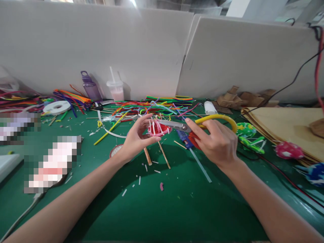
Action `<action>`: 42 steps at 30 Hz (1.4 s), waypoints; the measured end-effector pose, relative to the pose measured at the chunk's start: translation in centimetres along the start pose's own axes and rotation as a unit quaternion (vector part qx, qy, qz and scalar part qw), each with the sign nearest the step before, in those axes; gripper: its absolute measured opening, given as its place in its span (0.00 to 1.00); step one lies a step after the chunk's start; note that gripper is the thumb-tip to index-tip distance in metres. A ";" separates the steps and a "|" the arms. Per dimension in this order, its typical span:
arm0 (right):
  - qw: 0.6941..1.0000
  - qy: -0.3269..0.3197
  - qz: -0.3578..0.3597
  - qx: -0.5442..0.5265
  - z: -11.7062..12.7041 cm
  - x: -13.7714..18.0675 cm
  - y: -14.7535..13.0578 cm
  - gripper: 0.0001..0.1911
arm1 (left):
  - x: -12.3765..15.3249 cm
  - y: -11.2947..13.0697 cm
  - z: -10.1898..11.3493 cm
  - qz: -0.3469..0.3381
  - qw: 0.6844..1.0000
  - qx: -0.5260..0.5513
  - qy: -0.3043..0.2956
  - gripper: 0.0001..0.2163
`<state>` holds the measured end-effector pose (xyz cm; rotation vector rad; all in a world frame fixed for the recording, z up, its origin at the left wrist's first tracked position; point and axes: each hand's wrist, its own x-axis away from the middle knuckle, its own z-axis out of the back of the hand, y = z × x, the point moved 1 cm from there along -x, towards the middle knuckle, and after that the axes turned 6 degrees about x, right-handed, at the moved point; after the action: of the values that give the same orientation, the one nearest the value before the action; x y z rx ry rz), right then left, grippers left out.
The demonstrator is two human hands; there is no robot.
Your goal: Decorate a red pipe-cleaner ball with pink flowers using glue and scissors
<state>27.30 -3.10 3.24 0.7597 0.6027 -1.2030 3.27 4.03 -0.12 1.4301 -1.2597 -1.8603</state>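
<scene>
As I watch, the left hand (136, 139) pinches a pink craft piece (157, 129).
The right hand (218, 141) is clamped on yellow-handled scissors (176, 126).

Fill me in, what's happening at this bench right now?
A person's left hand holds a small pink-and-white craft piece, while the right hand holds yellow-handled scissors, blades at the piece. Whether they touch it is unclear. White snippets lie on the green table nearer the person; pipe cleaners spread beyond the hands.
</scene>
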 end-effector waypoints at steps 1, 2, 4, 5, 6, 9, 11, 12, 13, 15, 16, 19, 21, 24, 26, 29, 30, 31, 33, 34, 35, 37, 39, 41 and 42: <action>1.000 0.000 -0.001 -0.002 0.0 0.0 0.0 0.18 | 0.0 0.0 0.0 0.000 1.000 -0.002 -0.001 0.33; 1.000 0.002 0.001 0.003 -0.1 0.1 0.0 0.18 | 0.0 -0.1 0.0 -0.001 1.000 -0.004 -0.002 0.33; 0.999 0.003 0.014 0.030 -0.1 0.2 0.0 0.19 | 0.0 -0.1 0.1 -0.004 1.000 -0.008 -0.001 0.33; 0.999 0.004 0.022 0.047 -0.2 0.2 0.0 0.19 | 0.0 -0.2 0.1 -0.005 1.000 -0.009 0.000 0.33; 0.998 0.006 0.028 0.061 -0.2 0.3 0.0 0.19 | 0.0 -0.2 0.1 -0.005 1.000 -0.009 0.001 0.33; 0.996 0.028 0.037 0.073 -0.3 0.4 0.1 0.20 | 0.0 -0.2 0.2 0.000 1.000 -0.007 0.001 0.34; 0.997 0.052 0.024 0.058 -0.4 0.3 0.2 0.20 | 0.0 -0.3 0.2 0.000 1.000 -0.006 0.003 0.34; 0.997 0.060 0.013 0.044 -0.5 0.3 0.3 0.21 | -0.1 -0.3 0.2 0.000 1.000 -0.005 0.006 0.34; 0.997 0.065 -0.001 0.029 -0.6 0.2 0.4 0.21 | -0.1 -0.3 0.2 -0.001 1.000 -0.006 0.008 0.34; 0.998 0.065 -0.026 -0.006 -0.8 0.1 0.6 0.22 | -0.1 -0.4 0.2 -0.004 1.000 -0.008 0.011 0.34; 0.997 0.061 -0.035 -0.025 -0.9 0.0 0.7 0.22 | -0.1 -0.4 0.3 -0.006 1.000 -0.011 0.012 0.34; 0.994 0.043 -0.060 -0.086 -1.4 0.0 0.8 0.20 | 0.0 -0.5 0.4 -0.017 0.999 -0.026 0.012 0.34; 0.988 0.028 -0.078 -0.127 -1.8 0.0 0.9 0.20 | 0.0 -0.5 0.5 -0.033 0.998 -0.054 0.013 0.34; 0.985 0.017 -0.091 -0.148 -2.5 0.1 1.2 0.21 | 0.2 -0.3 0.5 -0.079 0.989 -0.128 0.009 0.33; 0.988 0.019 -0.089 -0.125 -2.8 0.2 1.4 0.21 | 0.4 0.0 0.4 -0.121 0.976 -0.182 0.005 0.31; 0.992 0.022 -0.082 -0.093 -3.1 0.3 1.5 0.20 | 0.6 0.5 0.0 -0.182 0.950 -0.252 -0.002 0.28; 0.992 0.021 -0.080 -0.092 -3.1 0.3 1.5 0.20 | 0.6 0.6 -0.1 -0.202 0.941 -0.270 -0.006 0.28; 0.992 0.019 -0.078 -0.093 -3.1 0.3 1.5 0.19 | 0.6 0.7 -0.1 -0.219 0.933 -0.287 -0.012 0.28; 0.992 0.016 -0.075 -0.096 -3.2 0.4 1.4 0.19 | 0.7 0.8 -0.2 -0.246 0.917 -0.313 -0.020 0.29; 0.993 0.017 -0.072 -0.097 -3.2 0.4 1.4 0.19 | 0.7 0.8 -0.2 -0.254 0.911 -0.323 -0.021 0.29; 0.993 0.021 -0.069 -0.097 -3.2 0.4 1.4 0.19 | 0.6 0.8 -0.2 -0.260 0.907 -0.331 -0.021 0.29; 0.992 0.031 -0.060 -0.103 -3.1 0.3 1.5 0.18 | 0.6 0.8 -0.2 -0.268 0.901 -0.341 -0.021 0.29; 0.991 0.042 -0.041 -0.117 -2.9 0.2 1.6 0.17 | 0.6 0.7 -0.1 -0.275 0.895 -0.350 -0.019 0.30; 0.992 0.051 -0.008 -0.117 -2.7 0.2 1.7 0.17 | 0.6 0.6 0.0 -0.279 0.888 -0.366 -0.012 0.30; 0.992 0.055 0.014 -0.108 -2.5 0.1 1.8 0.17 | 0.5 0.6 0.1 -0.281 0.882 -0.378 -0.008 0.31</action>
<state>29.00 -0.90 1.93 0.6508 0.7972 -1.0541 2.91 3.37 0.12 1.3728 -0.0129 -2.3414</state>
